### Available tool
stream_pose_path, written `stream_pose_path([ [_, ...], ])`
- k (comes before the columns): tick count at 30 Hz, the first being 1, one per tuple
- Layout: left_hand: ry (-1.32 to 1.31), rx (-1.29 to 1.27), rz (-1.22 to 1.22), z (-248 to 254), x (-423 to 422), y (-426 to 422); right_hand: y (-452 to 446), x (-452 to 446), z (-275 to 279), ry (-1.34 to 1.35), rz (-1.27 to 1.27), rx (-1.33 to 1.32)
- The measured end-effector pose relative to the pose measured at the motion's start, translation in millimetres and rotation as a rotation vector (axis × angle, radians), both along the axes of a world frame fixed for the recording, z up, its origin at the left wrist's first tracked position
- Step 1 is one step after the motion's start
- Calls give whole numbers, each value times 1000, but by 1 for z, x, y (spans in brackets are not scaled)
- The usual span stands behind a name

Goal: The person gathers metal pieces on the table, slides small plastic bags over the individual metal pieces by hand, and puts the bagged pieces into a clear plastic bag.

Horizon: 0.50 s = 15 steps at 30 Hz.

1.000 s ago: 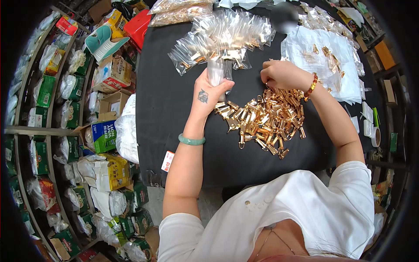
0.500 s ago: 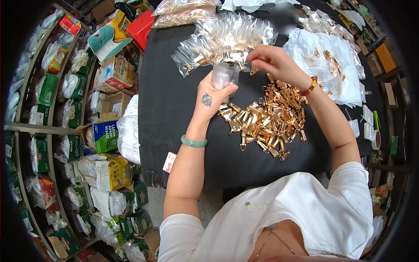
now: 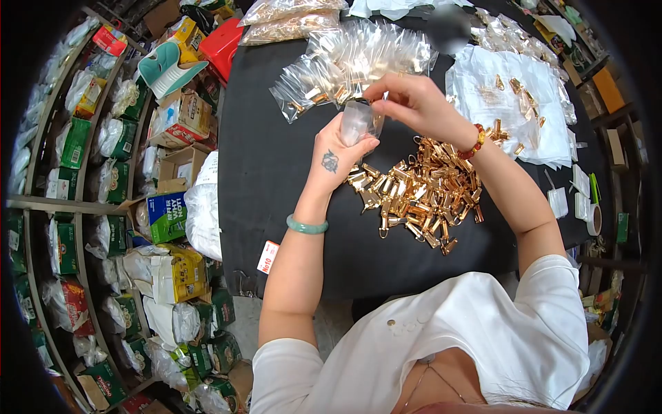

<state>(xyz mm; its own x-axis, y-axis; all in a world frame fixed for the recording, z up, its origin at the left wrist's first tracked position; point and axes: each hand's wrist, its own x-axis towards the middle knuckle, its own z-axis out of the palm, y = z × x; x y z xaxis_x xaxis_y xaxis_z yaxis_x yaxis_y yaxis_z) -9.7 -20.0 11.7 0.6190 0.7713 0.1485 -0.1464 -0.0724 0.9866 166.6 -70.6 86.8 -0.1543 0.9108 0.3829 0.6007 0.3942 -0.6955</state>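
Left hand: closed round clear rectangular plastic bag at its 1 o'clock, mouth seemingly kept accessible | Right hand: at bag's 2 o'clock, fingers curled by its mouth; whether pinching anything, cannot tell | Heap of shiny gold metal clasps: right hand's 6 o'clock, presumably for short reach

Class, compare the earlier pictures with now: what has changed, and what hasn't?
The right hand has moved from the pile of gold clasps leftward and away from the body, to the clear bag. Whether it holds a clasp is unclear. The left hand still grips the bag; the filled bags stayed put.
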Motion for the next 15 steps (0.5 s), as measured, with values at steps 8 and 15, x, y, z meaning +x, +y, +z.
stream_pose_path([
  [8, 14, 11, -10, -11, 2, 6, 3, 3, -11, -29, 94, -71],
  [15, 52, -117, -64, -11, -5, 11, 17, 23, -8, -47, 49, -164],
])
